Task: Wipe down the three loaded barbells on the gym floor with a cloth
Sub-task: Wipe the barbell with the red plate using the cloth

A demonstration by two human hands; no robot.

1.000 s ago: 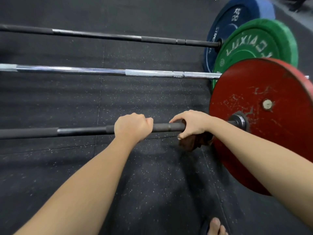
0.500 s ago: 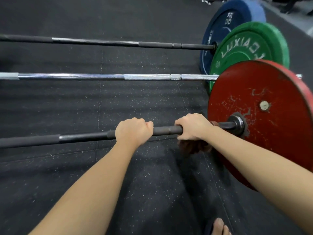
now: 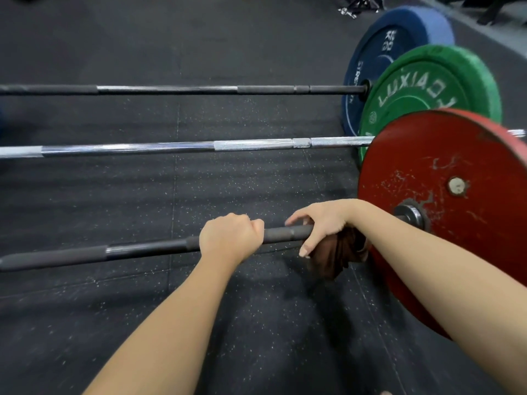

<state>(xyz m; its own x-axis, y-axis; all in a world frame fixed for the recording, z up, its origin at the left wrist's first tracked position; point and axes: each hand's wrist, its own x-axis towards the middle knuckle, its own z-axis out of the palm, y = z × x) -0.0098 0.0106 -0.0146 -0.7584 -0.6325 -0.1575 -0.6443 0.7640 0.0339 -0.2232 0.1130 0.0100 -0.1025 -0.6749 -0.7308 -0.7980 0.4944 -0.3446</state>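
Three barbells lie parallel on the black speckled rubber floor (image 3: pixel 256 323); the left hand (image 3: pixel 229 238) grips the nearest dark steel barbell shaft (image 3: pixel 142 248) overhand; the right hand (image 3: pixel 322 223), just beside the scuffed red bumper plate (image 3: pixel 456 238), holds a bunched brown cloth (image 3: pixel 339 252) against that shaft, fingers curved over it; behind lie a chrome barbell shaft (image 3: pixel 171 146) with a green lettered plate (image 3: pixel 427 89), and a far dark barbell shaft (image 3: pixel 171 89) with a blue plate (image 3: pixel 385 52).
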